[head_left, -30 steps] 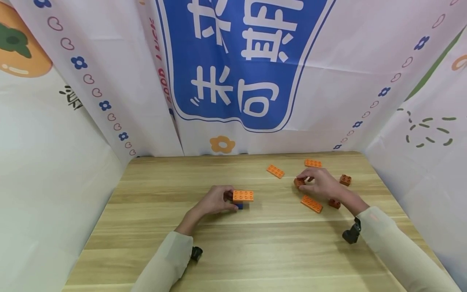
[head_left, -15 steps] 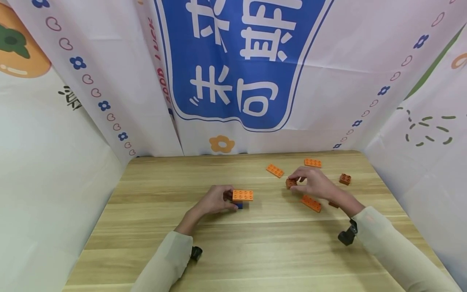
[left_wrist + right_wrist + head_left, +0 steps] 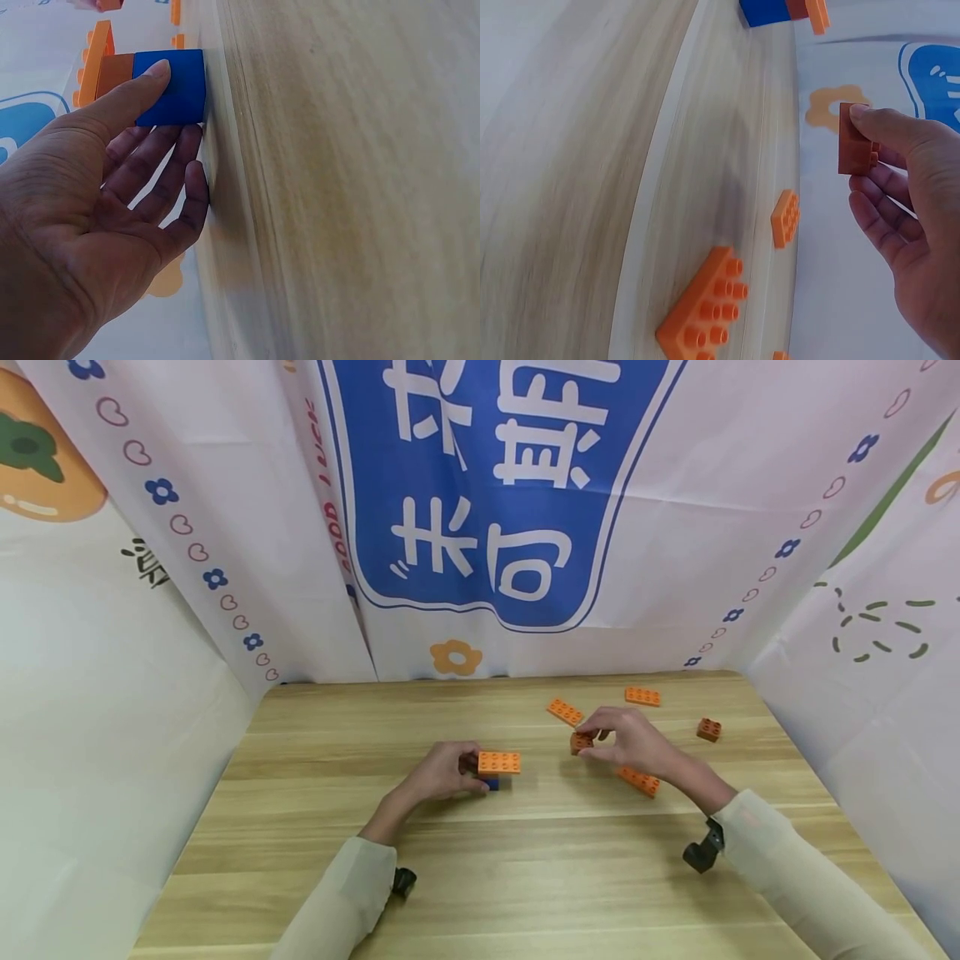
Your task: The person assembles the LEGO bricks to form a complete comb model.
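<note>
On the wooden table [image 3: 450, 868], my left hand [image 3: 442, 772] grips a small stack of toy building bricks from its left side. The stack has a blue brick [image 3: 176, 86] at the bottom, a brown brick [image 3: 114, 73] on it, and an orange studded plate [image 3: 498, 762] on top, jutting out to the right. In the left wrist view my thumb lies on the blue brick. My right hand [image 3: 630, 742] pinches another brown brick [image 3: 853, 142] between thumb and fingers, its studs towards the palm. That brick is raised off the table, right of the stack and apart from it.
Two orange plates [image 3: 565, 710] [image 3: 642, 696] lie at the back right. A third orange plate [image 3: 639, 782] lies partly under my right hand. One loose brown brick [image 3: 708, 729] sits further right. A printed cloth [image 3: 637, 577] hangs along the table's back edge.
My right hand has moved left with the brown brick, closer to the stack. A loose brown brick by the right forearm has gone out of sight behind it. The left hand stays still.
</note>
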Demonstrator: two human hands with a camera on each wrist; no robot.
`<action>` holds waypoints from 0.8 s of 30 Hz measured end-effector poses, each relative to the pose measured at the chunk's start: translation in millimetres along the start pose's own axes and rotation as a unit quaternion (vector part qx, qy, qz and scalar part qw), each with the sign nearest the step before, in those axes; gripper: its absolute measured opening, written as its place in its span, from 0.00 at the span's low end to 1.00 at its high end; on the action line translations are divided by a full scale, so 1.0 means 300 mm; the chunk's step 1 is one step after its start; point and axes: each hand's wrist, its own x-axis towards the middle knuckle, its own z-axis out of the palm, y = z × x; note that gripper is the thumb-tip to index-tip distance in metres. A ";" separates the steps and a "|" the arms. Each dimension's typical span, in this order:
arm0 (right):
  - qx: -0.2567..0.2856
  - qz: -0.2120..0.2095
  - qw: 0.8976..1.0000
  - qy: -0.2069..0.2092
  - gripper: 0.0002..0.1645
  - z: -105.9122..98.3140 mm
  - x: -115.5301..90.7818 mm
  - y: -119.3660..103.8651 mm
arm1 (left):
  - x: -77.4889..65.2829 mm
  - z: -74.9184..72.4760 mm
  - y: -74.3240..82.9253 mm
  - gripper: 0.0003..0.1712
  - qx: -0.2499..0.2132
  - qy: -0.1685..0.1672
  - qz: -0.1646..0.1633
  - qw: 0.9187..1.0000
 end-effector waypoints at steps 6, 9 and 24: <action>0.008 -0.040 0.999 0.015 0.20 0.021 0.018 -0.036 | 0.001 0.001 -0.002 0.20 -0.005 -0.001 0.003 1.000; 0.014 -0.055 0.998 0.021 0.20 0.035 0.028 -0.051 | 0.001 0.001 -0.001 0.20 -0.004 -0.001 0.003 1.000; 0.035 -0.058 0.998 0.014 0.19 0.094 0.086 -0.141 | 0.005 -0.002 -0.001 0.20 0.006 0.001 0.006 1.000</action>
